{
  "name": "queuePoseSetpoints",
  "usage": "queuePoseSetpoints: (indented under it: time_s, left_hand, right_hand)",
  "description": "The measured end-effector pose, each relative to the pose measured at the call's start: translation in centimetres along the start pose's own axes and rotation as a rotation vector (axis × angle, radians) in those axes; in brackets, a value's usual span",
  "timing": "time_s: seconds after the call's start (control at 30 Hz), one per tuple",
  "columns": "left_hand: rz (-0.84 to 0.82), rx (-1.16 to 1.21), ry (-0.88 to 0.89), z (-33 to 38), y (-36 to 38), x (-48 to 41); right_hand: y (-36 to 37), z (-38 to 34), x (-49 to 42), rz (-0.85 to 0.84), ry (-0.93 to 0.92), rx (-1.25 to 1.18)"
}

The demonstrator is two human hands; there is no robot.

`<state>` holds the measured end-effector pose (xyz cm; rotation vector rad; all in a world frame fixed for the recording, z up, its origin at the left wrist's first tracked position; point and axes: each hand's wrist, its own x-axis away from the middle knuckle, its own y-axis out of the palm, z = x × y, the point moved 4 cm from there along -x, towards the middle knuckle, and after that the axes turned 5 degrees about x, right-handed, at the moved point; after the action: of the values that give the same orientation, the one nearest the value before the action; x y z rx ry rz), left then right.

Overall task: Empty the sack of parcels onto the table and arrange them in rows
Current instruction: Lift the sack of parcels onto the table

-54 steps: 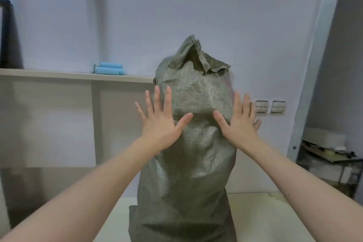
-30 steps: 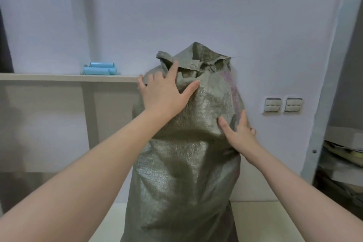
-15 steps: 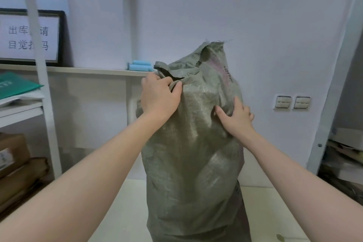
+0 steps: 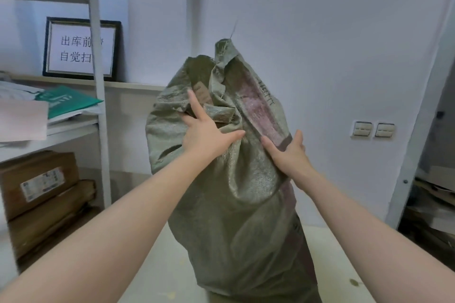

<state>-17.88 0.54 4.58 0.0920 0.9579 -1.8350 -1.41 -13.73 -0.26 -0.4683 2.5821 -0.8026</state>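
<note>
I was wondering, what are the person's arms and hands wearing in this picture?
The left forearm and right forearm are bare, no sleeves in view. The left hand and right hand wear no gloves, and no watch, bracelet or ring shows.

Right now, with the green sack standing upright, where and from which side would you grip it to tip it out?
I'd grip the crumpled mouth of the sack, coming from above on the near side. The body bulges too wide to clasp, but the top is slack, folded cloth that bunches easily.
</note>
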Motion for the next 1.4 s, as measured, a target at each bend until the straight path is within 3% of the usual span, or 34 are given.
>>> queuePoseSetpoints:
  time_s: [0.2, 0.43, 0.53, 0.8, 1.03, 1.17, 1.4]
  left_hand:
    - [0.151, -0.104, -0.057, -0.1, -0.2, 1.8]
    - [0.083, -0.214, -0.200, 1.2, -0.4, 4.9]
    - [0.080, -0.121, -0.317, 0.7, -0.7, 5.5]
    - [0.169, 0.203, -0.230, 3.1, 0.1, 6.0]
    - [0.088, 0.489, -0.214, 5.6, 2.8, 5.8]
    - [0.023, 0.617, -0.309, 5.2, 6.3, 6.1]
    - [-0.111, 0.661, -0.566, -1.5, 14.7, 7.8]
  right_hand:
    - [-0.2, 0.3, 0.8, -0.087, 0.043, -0.289]
    - [-0.3, 3.4, 0.9, 0.039, 0.136, -0.559]
    - [-1.3, 2.5, 1.8, 0.097, 0.146, -0.726]
    - [-5.1, 0.1, 2.9, 0.333, 0.071, -0.809]
    - [-10.2, 0.1, 2.6, 0.473, -0.034, -0.663]
    - [-11.6, 1.5, 1.8, 0.512, -0.114, -0.525]
    - [-7.6, 5.9, 1.4, 0.354, -0.215, -0.228]
